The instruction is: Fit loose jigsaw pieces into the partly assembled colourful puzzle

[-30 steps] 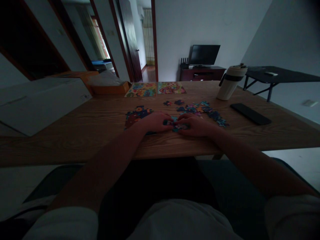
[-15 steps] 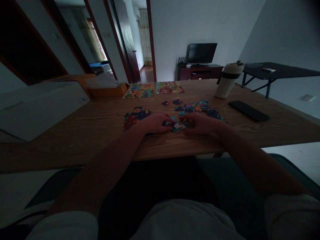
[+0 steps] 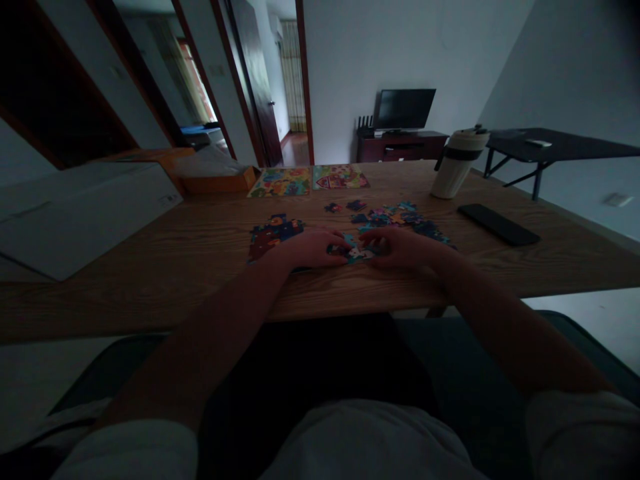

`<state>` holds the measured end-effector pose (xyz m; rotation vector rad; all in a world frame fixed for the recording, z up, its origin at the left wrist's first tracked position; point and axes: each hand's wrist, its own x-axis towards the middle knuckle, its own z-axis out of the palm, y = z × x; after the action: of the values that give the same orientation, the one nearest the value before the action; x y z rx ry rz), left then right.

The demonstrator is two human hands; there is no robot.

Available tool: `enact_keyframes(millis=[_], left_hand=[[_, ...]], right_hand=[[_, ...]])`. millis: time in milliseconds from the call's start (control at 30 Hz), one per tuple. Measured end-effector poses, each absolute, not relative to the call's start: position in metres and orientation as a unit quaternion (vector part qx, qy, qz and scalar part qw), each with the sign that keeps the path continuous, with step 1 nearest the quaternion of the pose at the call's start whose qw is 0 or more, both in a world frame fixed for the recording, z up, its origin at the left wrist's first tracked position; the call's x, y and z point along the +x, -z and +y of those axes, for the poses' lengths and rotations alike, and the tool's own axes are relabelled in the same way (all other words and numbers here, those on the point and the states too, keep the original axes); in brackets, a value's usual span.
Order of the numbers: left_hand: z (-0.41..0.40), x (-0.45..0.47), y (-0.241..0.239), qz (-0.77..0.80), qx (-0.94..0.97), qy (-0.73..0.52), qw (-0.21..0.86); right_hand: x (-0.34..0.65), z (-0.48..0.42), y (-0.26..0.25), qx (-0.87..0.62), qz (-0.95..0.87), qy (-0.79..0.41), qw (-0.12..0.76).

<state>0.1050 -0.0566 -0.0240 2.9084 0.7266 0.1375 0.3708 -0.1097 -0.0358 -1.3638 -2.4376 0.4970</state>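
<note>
A teal and white cluster of jigsaw pieces (image 3: 358,254) lies on the table between my hands. My left hand (image 3: 320,247) curls over its left side, with thumb and fingers closed around the pieces there. From the other side, my right hand (image 3: 395,248) pinches the cluster's right edge. To the left, partly behind my left hand, is a joined puzzle section (image 3: 273,235) in dark red and blue. Beyond my right hand spreads a heap of loose jigsaw pieces (image 3: 387,215). Two small groups, a reddish piece (image 3: 333,208) and a dark piece (image 3: 357,205), lie farther back.
Two colourful picture boards (image 3: 280,182) lie at the table's far edge. A white box (image 3: 95,213) and an orange box (image 3: 220,183) stand at left. On the right are a cream tumbler (image 3: 456,167) and a black phone-like slab (image 3: 497,224).
The view has shifted very slightly. My hands stay at the teal and white pieces, with the fingertips moved only a little.
</note>
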Motion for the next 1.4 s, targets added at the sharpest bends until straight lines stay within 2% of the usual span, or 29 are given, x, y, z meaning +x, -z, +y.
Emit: enact_keyframes(millis=[300, 867, 1133, 1400], left_hand=[[-0.059, 0.107, 0.023, 0.246, 0.966, -0.053, 0.063], [-0.069, 0.11, 0.021, 0.256, 0.965, -0.055, 0.018], [-0.065, 0.107, 0.021, 0.266, 0.96, -0.066, 0.051], [-0.064, 0.107, 0.02, 0.242, 0.967, -0.061, 0.049]], right_hand=[[0.371, -0.111, 0.035, -0.477, -0.846, -0.15, 0.186], [0.362, -0.111, 0.036, -0.457, -0.86, -0.156, 0.164], [0.36, -0.113, 0.034, -0.39, -0.904, -0.085, 0.153], [0.356, -0.115, 0.032, -0.384, -0.908, -0.085, 0.149]])
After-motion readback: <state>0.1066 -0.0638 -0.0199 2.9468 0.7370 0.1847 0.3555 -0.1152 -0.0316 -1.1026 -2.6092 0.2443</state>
